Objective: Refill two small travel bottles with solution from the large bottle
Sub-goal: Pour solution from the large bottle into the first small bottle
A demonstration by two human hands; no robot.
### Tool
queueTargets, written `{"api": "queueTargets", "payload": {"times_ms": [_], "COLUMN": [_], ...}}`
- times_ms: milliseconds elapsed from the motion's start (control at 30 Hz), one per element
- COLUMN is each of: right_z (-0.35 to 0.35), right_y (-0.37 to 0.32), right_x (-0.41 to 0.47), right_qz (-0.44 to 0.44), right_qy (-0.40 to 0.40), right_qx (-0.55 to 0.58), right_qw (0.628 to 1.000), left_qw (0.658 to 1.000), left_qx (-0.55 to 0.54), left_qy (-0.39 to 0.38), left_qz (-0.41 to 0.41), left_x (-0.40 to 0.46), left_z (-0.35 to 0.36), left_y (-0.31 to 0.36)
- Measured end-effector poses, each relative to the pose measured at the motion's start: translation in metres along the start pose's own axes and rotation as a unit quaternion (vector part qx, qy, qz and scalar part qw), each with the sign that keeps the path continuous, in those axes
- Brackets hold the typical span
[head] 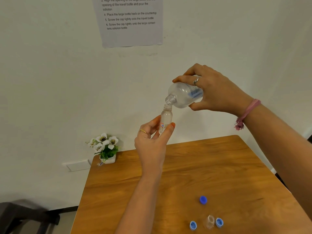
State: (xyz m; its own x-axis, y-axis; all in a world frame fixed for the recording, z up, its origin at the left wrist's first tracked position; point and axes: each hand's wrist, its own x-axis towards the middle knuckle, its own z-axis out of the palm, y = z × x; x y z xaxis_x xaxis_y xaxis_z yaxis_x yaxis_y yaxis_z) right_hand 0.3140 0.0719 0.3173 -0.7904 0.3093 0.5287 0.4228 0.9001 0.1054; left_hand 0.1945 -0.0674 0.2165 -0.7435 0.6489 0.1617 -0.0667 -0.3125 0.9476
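Gripping tilted large bottle (184,94), right hand (214,92); left hand (152,141) pinching travel bottle (166,119) beneath.

Wooden desk (194,166) against white wall. Potted white flowers (105,146) at desk's far-left corner. Printed instruction sheet (130,21) on wall. Dark chair (25,217) bottom-left.

Wall sheet (130,21) reads "Place the large bottle back".

- The tabletop (211,166) is seen in warm brown wood grain.
- Three caps (203,199) are shown in blue.
- Both bottles (184,94) are clear; blue print is carried by the large one.
- White flowers (103,141) are marked with dark centres.
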Motion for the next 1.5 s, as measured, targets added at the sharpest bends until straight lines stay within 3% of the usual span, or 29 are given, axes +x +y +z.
{"api": "queueTargets", "payload": {"times_ms": [1500], "right_z": [-0.0016], "right_y": [-0.0022], "right_x": [0.0], "right_qz": [-0.009], "right_qy": [-0.006], "right_qx": [-0.015], "right_qw": [1.0], "left_qw": [1.0], "left_qx": [-0.025], "left_qy": [-0.011], "left_qz": [-0.005], "left_x": [-0.0004], "left_z": [-0.0006], "left_y": [-0.0032]}}
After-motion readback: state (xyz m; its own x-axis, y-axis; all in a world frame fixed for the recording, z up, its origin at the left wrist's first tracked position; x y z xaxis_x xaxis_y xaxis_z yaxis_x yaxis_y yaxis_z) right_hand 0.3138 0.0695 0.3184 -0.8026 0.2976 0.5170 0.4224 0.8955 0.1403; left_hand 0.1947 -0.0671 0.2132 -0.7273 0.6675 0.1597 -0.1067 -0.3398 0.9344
